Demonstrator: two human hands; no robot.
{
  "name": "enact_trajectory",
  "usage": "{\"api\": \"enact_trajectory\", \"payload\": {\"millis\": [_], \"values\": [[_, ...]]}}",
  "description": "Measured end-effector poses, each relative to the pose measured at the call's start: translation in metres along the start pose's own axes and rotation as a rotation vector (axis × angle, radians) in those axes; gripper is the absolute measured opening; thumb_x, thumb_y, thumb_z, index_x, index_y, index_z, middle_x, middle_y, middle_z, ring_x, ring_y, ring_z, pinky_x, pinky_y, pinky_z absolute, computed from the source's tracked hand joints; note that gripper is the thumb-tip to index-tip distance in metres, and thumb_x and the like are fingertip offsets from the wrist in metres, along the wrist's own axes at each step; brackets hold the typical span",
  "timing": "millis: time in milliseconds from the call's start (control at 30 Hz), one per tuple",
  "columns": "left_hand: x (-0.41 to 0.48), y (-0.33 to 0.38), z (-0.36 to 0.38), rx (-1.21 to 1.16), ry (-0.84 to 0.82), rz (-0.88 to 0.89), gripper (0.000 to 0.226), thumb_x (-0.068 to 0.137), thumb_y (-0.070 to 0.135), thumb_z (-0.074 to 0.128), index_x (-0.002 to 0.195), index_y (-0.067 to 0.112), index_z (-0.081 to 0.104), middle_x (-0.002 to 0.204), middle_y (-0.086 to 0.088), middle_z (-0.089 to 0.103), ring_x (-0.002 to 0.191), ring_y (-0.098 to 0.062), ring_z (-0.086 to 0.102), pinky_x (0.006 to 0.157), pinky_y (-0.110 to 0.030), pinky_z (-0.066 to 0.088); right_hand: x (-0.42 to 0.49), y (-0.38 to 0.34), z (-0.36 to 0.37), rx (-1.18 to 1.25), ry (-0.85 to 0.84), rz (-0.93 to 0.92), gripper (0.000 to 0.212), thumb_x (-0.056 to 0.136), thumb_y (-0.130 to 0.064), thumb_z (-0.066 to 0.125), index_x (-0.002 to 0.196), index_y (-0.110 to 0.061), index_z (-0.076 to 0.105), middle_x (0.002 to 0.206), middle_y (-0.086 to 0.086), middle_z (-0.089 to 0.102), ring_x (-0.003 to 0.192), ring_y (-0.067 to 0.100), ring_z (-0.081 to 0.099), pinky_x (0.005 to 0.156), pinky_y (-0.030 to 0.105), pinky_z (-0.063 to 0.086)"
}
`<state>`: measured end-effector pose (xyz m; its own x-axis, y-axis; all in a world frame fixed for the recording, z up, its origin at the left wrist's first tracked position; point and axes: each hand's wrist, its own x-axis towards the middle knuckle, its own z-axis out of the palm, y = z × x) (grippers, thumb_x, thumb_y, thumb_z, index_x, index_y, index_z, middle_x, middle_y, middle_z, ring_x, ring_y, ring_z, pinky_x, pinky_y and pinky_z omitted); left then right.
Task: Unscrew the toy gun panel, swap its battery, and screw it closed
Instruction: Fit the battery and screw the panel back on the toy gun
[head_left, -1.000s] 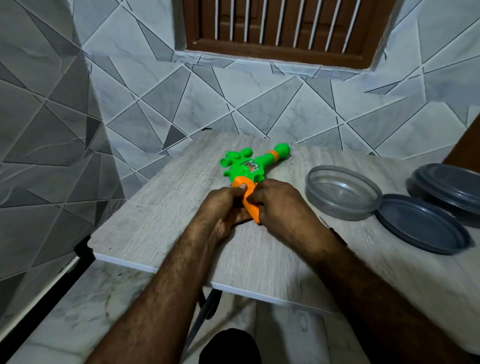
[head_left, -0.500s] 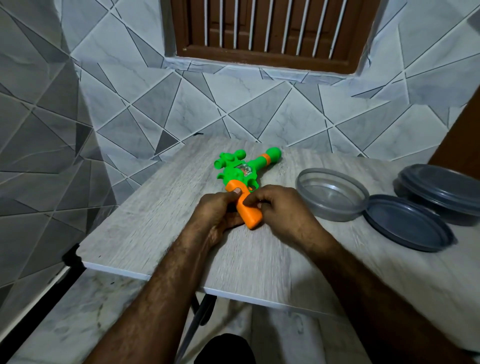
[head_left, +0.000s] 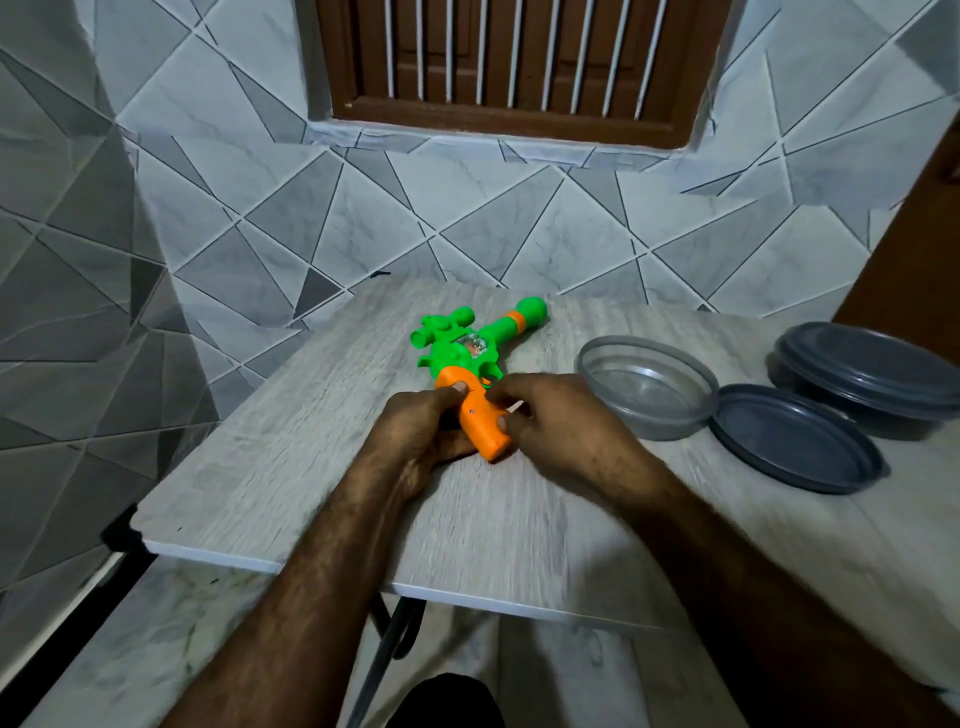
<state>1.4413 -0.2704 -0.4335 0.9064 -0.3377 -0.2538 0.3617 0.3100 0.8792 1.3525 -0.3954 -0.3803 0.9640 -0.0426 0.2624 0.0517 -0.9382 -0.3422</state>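
A green toy gun (head_left: 467, 345) with an orange grip (head_left: 480, 421) lies on its side on the grey wooden table (head_left: 291, 457), barrel pointing away to the right. My left hand (head_left: 421, 431) holds the grip from the left, thumb on its upper end. My right hand (head_left: 550, 431) holds the grip from the right, thumb on its lower end. A thin pale sliver shows by my right fingers; what it is I cannot tell. A small screw hole shows on the grip's panel.
To the right stand a clear round container (head_left: 649, 384), a dark grey lid (head_left: 795, 439) lying flat, and a second lidded container (head_left: 872, 374). A tiled wall runs behind and to the left. The table's front edge is near my forearms.
My view has tilted a little. Both hands stay on the orange grip; my right hand has slid slightly to the right, so more of the grip shows.
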Motion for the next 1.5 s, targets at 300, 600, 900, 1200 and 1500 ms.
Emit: {"api": "enact_trajectory", "payload": {"millis": [300, 600, 900, 1200, 1500], "values": [[0.002, 0.0, 0.001, -0.001, 0.007, -0.01, 0.03, 0.095, 0.012, 0.06, 0.116, -0.007, 0.055, 0.106, -0.026, 0.062, 0.075, -0.029, 0.068, 0.052, -0.036, 0.06, -0.029, 0.061, -0.04, -0.324, -0.276, 0.421, 0.033, 0.084, -0.046, 0.068, 0.091, -0.02, 0.049, 0.094, 0.003, 0.053, 0.09, 0.022, 0.054, 0.072, 0.027, 0.039], [0.003, -0.002, 0.0, -0.013, -0.003, -0.027, 0.034, 0.095, 0.013, 0.059, 0.122, -0.009, 0.054, 0.112, -0.028, 0.061, 0.077, -0.03, 0.068, 0.052, -0.036, 0.06, -0.034, 0.051, -0.026, -0.383, -0.234, 0.417, 0.013, 0.09, -0.019, 0.061, 0.089, -0.017, 0.048, 0.086, 0.0, 0.053, 0.08, 0.016, 0.05, 0.072, 0.028, 0.045], [0.006, -0.004, 0.0, -0.003, 0.013, -0.022, 0.033, 0.093, 0.015, 0.064, 0.117, -0.007, 0.057, 0.112, -0.026, 0.063, 0.08, -0.029, 0.069, 0.055, -0.037, 0.061, -0.01, 0.024, -0.018, 0.09, 0.053, 0.254, 0.006, 0.076, -0.029, 0.066, 0.072, -0.025, 0.066, 0.073, -0.005, 0.069, 0.076, 0.015, 0.066, 0.073, 0.03, 0.053], [0.007, -0.004, -0.002, -0.019, -0.014, -0.022, 0.034, 0.093, 0.015, 0.064, 0.117, -0.009, 0.06, 0.105, -0.027, 0.067, 0.075, -0.028, 0.07, 0.057, -0.037, 0.061, 0.015, 0.009, -0.007, 0.384, 0.197, 0.112, 0.005, 0.072, -0.022, 0.078, 0.073, -0.023, 0.074, 0.058, -0.013, 0.066, 0.065, 0.011, 0.068, 0.068, 0.032, 0.057], [0.009, -0.005, -0.002, -0.01, -0.024, -0.01, 0.036, 0.092, 0.015, 0.065, 0.117, -0.01, 0.059, 0.107, -0.027, 0.068, 0.076, -0.029, 0.071, 0.062, -0.039, 0.062, 0.017, 0.0, -0.018, 0.122, 0.118, 0.029, 0.01, 0.078, -0.026, 0.076, 0.087, -0.025, 0.077, 0.082, -0.004, 0.075, 0.079, 0.013, 0.069, 0.084, 0.028, 0.053]]}}
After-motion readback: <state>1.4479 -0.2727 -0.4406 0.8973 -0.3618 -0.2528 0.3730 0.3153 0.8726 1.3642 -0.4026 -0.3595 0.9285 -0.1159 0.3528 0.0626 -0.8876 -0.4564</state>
